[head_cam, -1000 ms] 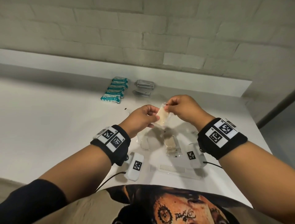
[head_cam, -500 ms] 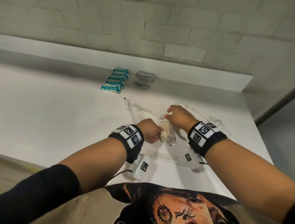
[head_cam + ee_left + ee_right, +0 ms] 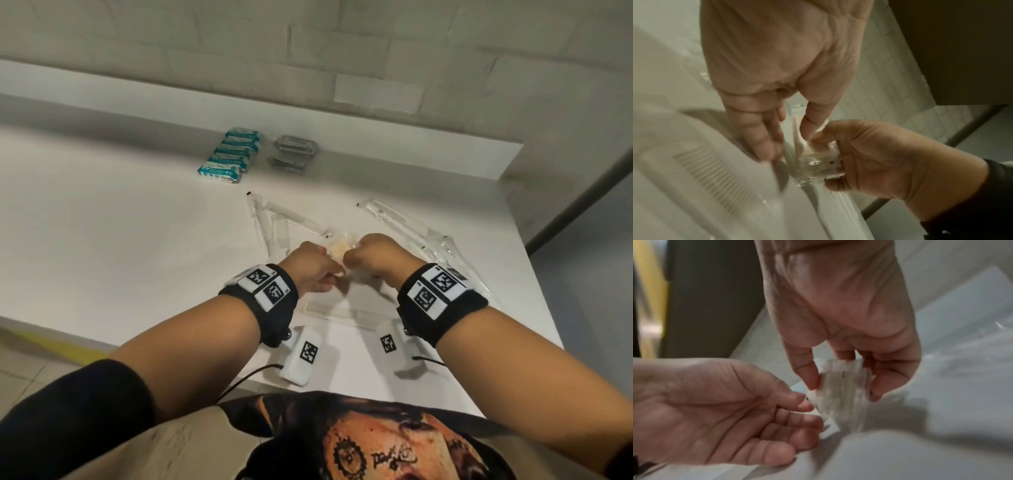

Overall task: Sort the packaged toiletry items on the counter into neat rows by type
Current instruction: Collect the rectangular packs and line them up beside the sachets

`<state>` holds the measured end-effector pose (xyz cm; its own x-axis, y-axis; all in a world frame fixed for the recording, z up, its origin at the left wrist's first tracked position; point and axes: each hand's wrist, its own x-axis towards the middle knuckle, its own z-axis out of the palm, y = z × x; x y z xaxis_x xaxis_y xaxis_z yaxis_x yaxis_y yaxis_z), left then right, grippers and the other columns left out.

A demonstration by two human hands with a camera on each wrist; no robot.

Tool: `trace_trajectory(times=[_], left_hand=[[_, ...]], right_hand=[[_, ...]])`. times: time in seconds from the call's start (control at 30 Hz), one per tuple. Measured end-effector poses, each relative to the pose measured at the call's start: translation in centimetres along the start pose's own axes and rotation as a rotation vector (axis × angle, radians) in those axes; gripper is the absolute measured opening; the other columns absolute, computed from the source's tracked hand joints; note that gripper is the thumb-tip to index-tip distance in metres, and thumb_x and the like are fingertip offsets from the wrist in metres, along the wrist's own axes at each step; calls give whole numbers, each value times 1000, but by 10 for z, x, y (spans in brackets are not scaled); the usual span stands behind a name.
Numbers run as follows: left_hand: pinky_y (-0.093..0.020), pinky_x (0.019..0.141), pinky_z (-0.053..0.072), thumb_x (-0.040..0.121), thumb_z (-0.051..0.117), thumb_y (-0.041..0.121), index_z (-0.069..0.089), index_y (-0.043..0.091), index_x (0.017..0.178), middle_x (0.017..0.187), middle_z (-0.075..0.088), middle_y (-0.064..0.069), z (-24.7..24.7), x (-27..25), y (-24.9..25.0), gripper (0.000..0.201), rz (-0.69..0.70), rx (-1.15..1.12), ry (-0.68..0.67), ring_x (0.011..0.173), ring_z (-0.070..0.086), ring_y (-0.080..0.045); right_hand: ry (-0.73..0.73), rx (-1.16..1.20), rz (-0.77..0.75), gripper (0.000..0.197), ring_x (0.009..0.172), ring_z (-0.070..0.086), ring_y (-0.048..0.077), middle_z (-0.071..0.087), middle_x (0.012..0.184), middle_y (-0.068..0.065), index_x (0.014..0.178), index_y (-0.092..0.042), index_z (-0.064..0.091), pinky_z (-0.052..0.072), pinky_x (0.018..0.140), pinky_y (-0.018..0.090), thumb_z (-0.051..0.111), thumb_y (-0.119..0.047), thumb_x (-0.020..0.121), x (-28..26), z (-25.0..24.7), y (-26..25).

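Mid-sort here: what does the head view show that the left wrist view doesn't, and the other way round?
Only the head view shows the teal packets in a row, the grey packets beside them, and loose clear sleeves on the counter. Only the left wrist view shows the left thumb and fingers pinching the clear packet. Both show the left hand, the right hand and the wrapped comb.
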<state>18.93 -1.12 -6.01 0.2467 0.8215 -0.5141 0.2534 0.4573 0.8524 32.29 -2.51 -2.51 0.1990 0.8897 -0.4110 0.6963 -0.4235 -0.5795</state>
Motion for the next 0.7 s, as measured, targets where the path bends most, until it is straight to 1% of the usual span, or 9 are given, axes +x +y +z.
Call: trace_trajectory(times=[0.07,0.1,0.17,0.27,0.33,0.4,0.5,0.6,0.7], left_hand=[[-37,84,53,82,64,1,40,13,128,124,57,-14,-2,3,1,52,71,24,92,97,61,-26],[-37,89,50,82,62,0,32,14,138,132,51,-13,-3,2,3,65,100,38,87,107,57,-26],[-34,91,48,83,58,-4,21,17,146,142,41,-10,-4,-1,5,76,141,98,53,118,50,-25],[-22,74,47,83,52,-7,20,20,148,147,36,-7,2,-4,5,77,168,159,30,123,49,-25],[-18,65,43,83,47,-10,22,20,147,146,39,-6,6,-3,1,75,183,152,18,116,52,-22],[-20,64,42,82,44,-12,25,21,146,144,42,-6,7,-3,-3,74,199,105,0,105,53,-18],[-20,64,41,81,42,-15,27,22,144,139,45,-7,11,-2,-8,75,215,51,-53,101,51,-15],[-21,74,45,81,49,-18,26,17,145,133,43,-10,18,-1,-11,76,241,33,-92,105,49,-18],[-36,95,45,78,54,-21,29,11,141,120,46,-11,19,1,-12,75,254,-1,-86,105,52,-24]], right_hand=[[130,-106,-99,16,67,52,21,50,98,9,80,-15,52,34,51,24,64,-25,76,2,-8,3],[148,-174,-138,19,76,51,23,45,106,7,86,-17,51,36,57,26,64,-28,76,2,-10,4],[101,-381,-196,31,87,48,22,42,111,5,101,-19,55,40,68,30,64,-35,77,-1,-6,6],[38,-514,-222,41,90,47,20,42,101,0,99,-24,57,41,70,34,68,-43,65,-6,11,13],[42,-495,-200,45,93,46,21,40,99,-1,100,-27,54,41,71,35,70,-44,61,-5,15,21],[45,-460,-165,56,85,47,19,38,98,-3,103,-28,48,40,64,32,76,-44,57,-6,11,28],[9,-329,-196,47,75,50,14,43,104,0,109,-25,47,35,57,27,73,-34,71,-8,11,35],[20,-337,-266,35,80,53,18,47,112,5,117,-20,49,41,67,30,60,-31,86,-7,19,34],[15,-384,-275,31,79,53,19,48,107,4,112,-20,51,39,64,30,60,-34,86,-4,19,33]])
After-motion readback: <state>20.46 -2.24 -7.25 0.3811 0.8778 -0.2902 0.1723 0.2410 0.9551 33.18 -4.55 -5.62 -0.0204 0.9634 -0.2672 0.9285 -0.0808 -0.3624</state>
